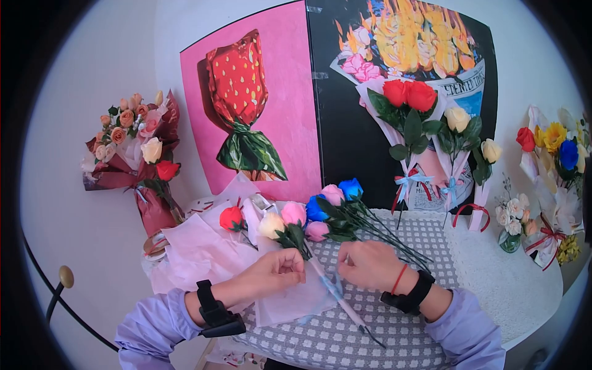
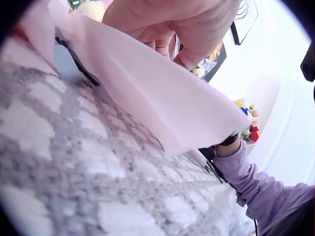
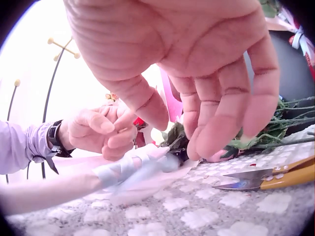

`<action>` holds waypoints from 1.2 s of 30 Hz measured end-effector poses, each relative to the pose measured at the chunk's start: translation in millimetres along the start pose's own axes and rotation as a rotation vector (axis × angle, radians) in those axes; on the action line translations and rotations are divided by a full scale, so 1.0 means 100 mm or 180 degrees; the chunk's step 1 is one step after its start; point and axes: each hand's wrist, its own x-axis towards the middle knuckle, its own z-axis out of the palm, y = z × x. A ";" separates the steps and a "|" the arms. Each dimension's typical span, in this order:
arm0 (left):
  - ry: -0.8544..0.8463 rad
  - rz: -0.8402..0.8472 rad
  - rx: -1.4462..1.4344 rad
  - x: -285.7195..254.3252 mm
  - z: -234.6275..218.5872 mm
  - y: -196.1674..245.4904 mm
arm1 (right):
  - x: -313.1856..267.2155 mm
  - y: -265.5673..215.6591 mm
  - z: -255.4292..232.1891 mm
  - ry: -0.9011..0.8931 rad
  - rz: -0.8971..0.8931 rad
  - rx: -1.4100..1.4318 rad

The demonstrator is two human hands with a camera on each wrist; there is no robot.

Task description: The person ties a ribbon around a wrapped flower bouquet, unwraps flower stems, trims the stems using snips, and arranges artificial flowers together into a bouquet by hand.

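Bouquet with the skinny pink-wrapped stem is lying mid-table, lower center of the head view, long axis on a diagonal: blooms toward upper left, bare stem tip toward lower right. Pale blue ribbon is around the wrap. Left hand is just left of it, fingers loosely curled, nothing visibly gripped. Right hand is on the other side, fingers relaxed and bent, holding nothing. Loose blue and pink roses sit above, and yellow-handled scissors show at right in the right wrist view.
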 end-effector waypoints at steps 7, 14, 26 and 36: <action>0.0222 -0.0233 0.0649 -0.01 0.01 0.02 | -0.06 -0.15 -0.12 -0.0983 -0.0343 0.0069; 0.0936 -0.0856 -0.1040 0.08 0.15 -0.07 | 0.01 -0.02 0.11 -0.1005 -0.0389 0.0756; 0.1305 0.0470 -0.0732 0.16 -0.01 0.40 | -0.09 -0.25 -0.21 0.0452 -0.0596 0.1054; 0.1674 0.1335 -0.0288 0.29 -0.08 0.93 | -0.07 -0.12 -0.35 0.0121 -0.0562 0.0873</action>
